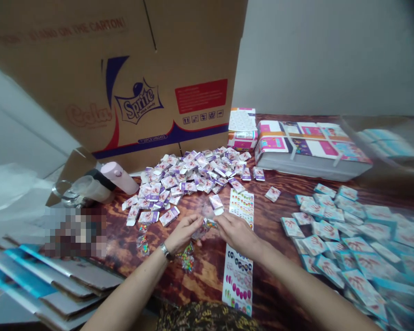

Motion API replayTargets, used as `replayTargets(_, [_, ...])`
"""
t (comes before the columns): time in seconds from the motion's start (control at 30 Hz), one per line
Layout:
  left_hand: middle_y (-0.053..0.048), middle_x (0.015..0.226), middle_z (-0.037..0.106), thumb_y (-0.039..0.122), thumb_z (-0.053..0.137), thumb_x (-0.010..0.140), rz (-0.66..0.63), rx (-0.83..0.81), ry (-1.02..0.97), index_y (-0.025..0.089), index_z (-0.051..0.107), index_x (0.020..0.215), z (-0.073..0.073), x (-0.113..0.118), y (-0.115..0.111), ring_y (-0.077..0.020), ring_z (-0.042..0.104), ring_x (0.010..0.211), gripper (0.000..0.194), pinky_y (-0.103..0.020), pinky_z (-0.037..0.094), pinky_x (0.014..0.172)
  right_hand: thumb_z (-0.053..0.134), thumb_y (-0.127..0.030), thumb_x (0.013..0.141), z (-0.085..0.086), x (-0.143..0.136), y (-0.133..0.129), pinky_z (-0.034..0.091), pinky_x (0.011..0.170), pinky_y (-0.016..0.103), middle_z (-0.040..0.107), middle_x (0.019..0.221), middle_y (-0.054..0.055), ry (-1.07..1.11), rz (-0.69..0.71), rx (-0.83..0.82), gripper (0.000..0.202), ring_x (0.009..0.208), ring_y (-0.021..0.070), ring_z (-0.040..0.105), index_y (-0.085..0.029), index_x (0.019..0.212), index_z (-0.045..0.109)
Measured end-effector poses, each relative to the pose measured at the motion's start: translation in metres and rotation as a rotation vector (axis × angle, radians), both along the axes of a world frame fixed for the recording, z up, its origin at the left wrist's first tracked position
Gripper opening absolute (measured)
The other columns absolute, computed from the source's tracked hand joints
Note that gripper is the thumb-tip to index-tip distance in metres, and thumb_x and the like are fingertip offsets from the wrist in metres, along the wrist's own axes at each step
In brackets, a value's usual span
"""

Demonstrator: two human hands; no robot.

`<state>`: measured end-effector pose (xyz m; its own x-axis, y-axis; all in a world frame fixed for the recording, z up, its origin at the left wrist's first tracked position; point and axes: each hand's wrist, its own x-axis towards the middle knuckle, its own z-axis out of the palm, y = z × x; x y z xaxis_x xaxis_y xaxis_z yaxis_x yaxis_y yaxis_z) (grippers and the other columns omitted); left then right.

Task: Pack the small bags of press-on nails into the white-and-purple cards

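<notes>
My left hand (pixel 184 232), with a watch on its wrist, is closed on a small clear packet (pixel 209 224) of colourful bits. My right hand (pixel 237 233) pinches the packet's other side, so it spans the gap between my fingertips. Below my left hand, more clear packets (pixel 186 258) with colourful bits lie on or hang just above the table; I cannot tell whether they are joined to the held one. Just beyond my fingers is a small white and purple box (pixel 215 201) with its near flap open. A long sticker sheet (pixel 238 280) runs partly under my right hand.
Small purple-edged boxes (pixel 193 170) are heaped before a large carton (pixel 141 69). Blue-edged boxes (pixel 331 234) cover the right side. Taped bundles (pixel 307 147) stand behind. A pink cup (pixel 119 177), other packets (pixel 143 239) and stacked cardboard (pixel 48 280) are at left.
</notes>
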<state>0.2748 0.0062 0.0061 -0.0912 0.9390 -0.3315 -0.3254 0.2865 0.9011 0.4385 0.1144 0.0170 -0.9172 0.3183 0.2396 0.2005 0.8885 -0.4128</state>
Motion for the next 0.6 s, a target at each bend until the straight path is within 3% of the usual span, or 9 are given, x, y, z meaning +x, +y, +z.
replayTargets(0.13, [0.000, 0.069, 0.056, 0.048, 0.062, 0.074, -0.306, -0.068, 0.126, 0.013, 0.059, 0.085, 0.016, -0.007, 0.004, -0.0075, 0.052, 0.051, 0.037, -0.016, 0.042, 0.043, 0.044, -0.013, 0.083, 0.019, 0.003, 0.011, 0.038, 0.062, 0.023, 0.059, 0.075, 0.002, -0.137, 0.283, -0.157, 0.013, 0.066, 0.0128, 0.052, -0.018, 0.080, 0.056])
replayTargets(0.2, [-0.002, 0.075, 0.059, 0.049, 0.060, 0.075, -0.398, -0.109, 0.076, 0.014, 0.059, 0.093, 0.017, -0.005, 0.006, -0.0095, 0.056, 0.053, 0.039, -0.017, 0.044, 0.043, 0.045, -0.014, 0.083, 0.021, 0.003, 0.013, 0.035, 0.057, 0.022, 0.057, 0.068, 0.001, -0.146, 0.301, -0.252, 0.014, 0.060, 0.0112, 0.049, -0.017, 0.073, 0.054])
replayTargets(0.3, [-0.004, 0.077, 0.061, 0.050, 0.056, 0.078, -0.371, -0.172, -0.065, 0.017, 0.058, 0.101, 0.009, 0.000, 0.005, -0.0106, 0.058, 0.050, 0.041, -0.018, 0.044, 0.040, 0.048, -0.019, 0.083, 0.014, 0.005, 0.010, 0.035, 0.054, 0.020, 0.056, 0.068, -0.001, -0.074, 0.173, -0.503, 0.005, 0.059, 0.0102, 0.050, -0.017, 0.082, 0.052])
replayTargets(0.4, [-0.007, 0.076, 0.064, 0.050, 0.053, 0.080, -0.338, -0.212, -0.171, 0.018, 0.057, 0.103, -0.002, 0.004, 0.002, -0.0111, 0.059, 0.048, 0.040, -0.018, 0.043, 0.038, 0.052, -0.025, 0.083, 0.002, 0.009, 0.005, 0.038, 0.054, 0.020, 0.055, 0.071, -0.002, 0.003, 0.081, -0.759, 0.008, 0.061, 0.0102, 0.052, -0.019, 0.087, 0.050])
replayTargets(0.6, [-0.008, 0.072, 0.066, 0.050, 0.055, 0.079, -0.398, -0.280, -0.222, 0.016, 0.061, 0.095, -0.014, 0.004, -0.002, -0.0122, 0.059, 0.044, 0.039, -0.018, 0.041, 0.035, 0.056, -0.025, 0.081, 0.002, 0.023, 0.005, 0.045, 0.068, 0.025, 0.056, 0.085, 0.000, -0.080, 0.290, -1.078, 0.020, 0.077, 0.0123, 0.053, -0.020, 0.101, 0.053])
